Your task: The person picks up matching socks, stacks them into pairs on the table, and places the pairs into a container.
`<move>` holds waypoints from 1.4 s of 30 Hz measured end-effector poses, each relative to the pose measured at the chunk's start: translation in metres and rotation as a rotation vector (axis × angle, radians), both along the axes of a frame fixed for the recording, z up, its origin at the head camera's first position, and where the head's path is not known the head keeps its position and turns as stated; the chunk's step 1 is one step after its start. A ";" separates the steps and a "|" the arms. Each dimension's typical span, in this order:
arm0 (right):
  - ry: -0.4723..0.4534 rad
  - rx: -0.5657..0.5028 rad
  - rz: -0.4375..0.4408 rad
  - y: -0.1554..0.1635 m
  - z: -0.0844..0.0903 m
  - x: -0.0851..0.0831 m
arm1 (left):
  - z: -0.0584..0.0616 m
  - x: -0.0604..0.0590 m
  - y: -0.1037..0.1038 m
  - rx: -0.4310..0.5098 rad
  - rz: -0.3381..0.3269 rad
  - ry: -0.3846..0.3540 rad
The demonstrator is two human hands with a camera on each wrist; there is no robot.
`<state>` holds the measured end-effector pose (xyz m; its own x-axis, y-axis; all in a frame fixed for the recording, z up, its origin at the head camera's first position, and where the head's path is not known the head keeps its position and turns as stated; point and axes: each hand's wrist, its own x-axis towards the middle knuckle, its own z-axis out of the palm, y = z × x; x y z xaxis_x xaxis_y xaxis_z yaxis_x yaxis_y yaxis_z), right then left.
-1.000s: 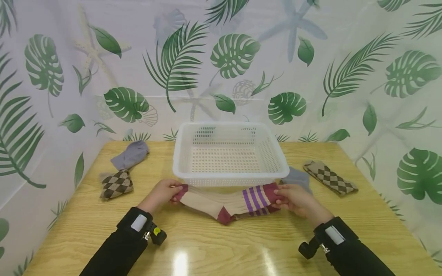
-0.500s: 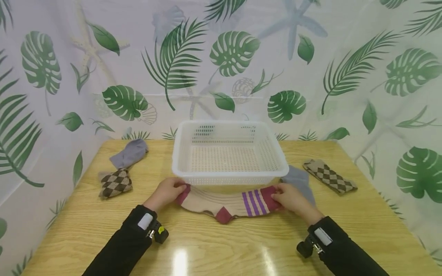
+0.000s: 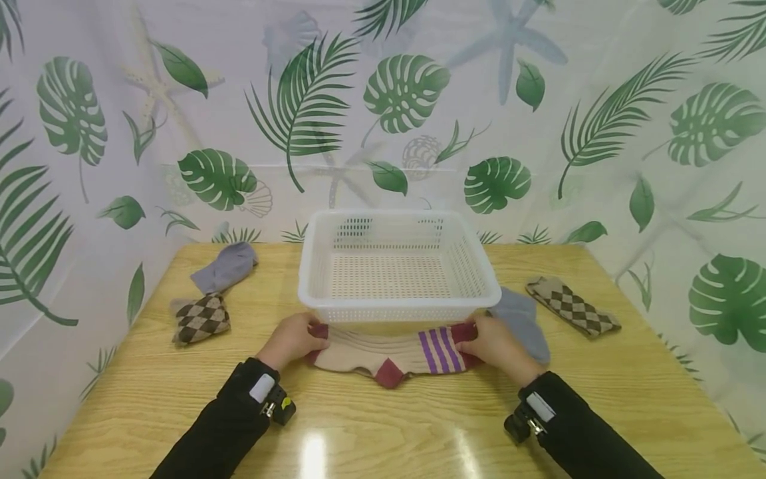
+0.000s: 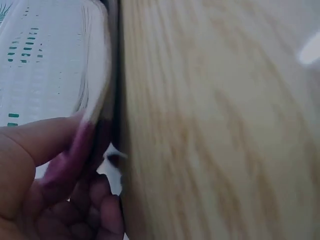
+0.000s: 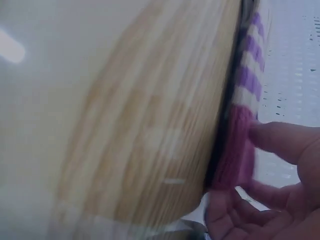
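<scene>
A cream sock (image 3: 371, 352) with maroon toe, heel and cuff and purple stripes is stretched flat across the table, in front of the basket. My left hand (image 3: 294, 340) pinches its maroon toe end, thumb on top. At the striped end, my right hand (image 3: 495, 344) pinches the maroon cuff. The left wrist view shows the toe (image 4: 70, 162) between thumb and curled fingers. In the right wrist view the cuff (image 5: 236, 150) sits between thumb and fingers, the purple stripes above it. Layers show along the sock's edge in the left wrist view.
A white plastic basket (image 3: 399, 303) stands just behind the sock. Left of it lie a grey sock (image 3: 226, 267) and an argyle sock (image 3: 203, 320). To the right are another grey sock (image 3: 522, 318), partly behind my right hand, and another argyle sock (image 3: 571, 307). A leaf-print curtain backs the table.
The sock has come down flatter, its stripes now lying smooth. Both hands have moved slightly inward along it, still pinching its two ends.
</scene>
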<state>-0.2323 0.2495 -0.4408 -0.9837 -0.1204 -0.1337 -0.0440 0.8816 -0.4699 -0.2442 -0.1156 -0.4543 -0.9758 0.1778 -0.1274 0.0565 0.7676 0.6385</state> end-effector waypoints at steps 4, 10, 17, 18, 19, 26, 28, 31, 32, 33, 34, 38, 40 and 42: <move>-0.098 -0.058 -0.039 -0.001 -0.003 -0.003 | -0.001 0.002 -0.003 0.073 -0.007 -0.017; -0.096 -0.234 -0.026 0.004 -0.009 -0.004 | -0.002 0.004 -0.008 0.384 0.026 -0.197; -0.042 -0.486 -0.048 0.007 -0.005 -0.003 | -0.002 0.005 -0.012 0.447 0.094 -0.187; -0.043 -0.493 -0.056 0.007 -0.005 -0.003 | -0.003 0.005 -0.012 0.448 0.098 -0.179; -0.041 -0.493 -0.061 0.008 -0.004 -0.002 | -0.004 0.005 -0.013 0.452 0.101 -0.174; -0.036 -0.542 -0.101 0.011 -0.002 0.003 | -0.007 0.010 -0.016 0.493 0.133 -0.146; -0.025 -0.533 -0.087 0.011 -0.001 0.003 | -0.006 0.011 -0.015 0.512 0.137 -0.156; -0.004 -0.502 -0.062 0.011 0.000 0.003 | -0.005 0.012 -0.013 0.529 0.150 -0.161; 0.004 -0.485 -0.055 0.011 -0.001 0.003 | -0.004 0.013 -0.013 0.530 0.151 -0.161; 0.008 -0.472 -0.048 0.012 -0.001 0.003 | -0.004 0.015 -0.012 0.532 0.153 -0.160; 0.012 -0.459 -0.045 0.012 -0.001 0.003 | -0.004 0.016 -0.011 0.536 0.152 -0.158; 0.019 -0.451 -0.054 0.014 -0.002 0.004 | -0.004 0.019 -0.011 0.582 0.171 -0.164; -0.010 -0.504 -0.063 0.017 -0.003 0.004 | -0.002 0.020 -0.013 0.595 0.178 -0.170; -0.048 -0.568 -0.062 0.021 -0.001 0.005 | 0.002 0.020 -0.015 0.577 0.179 -0.185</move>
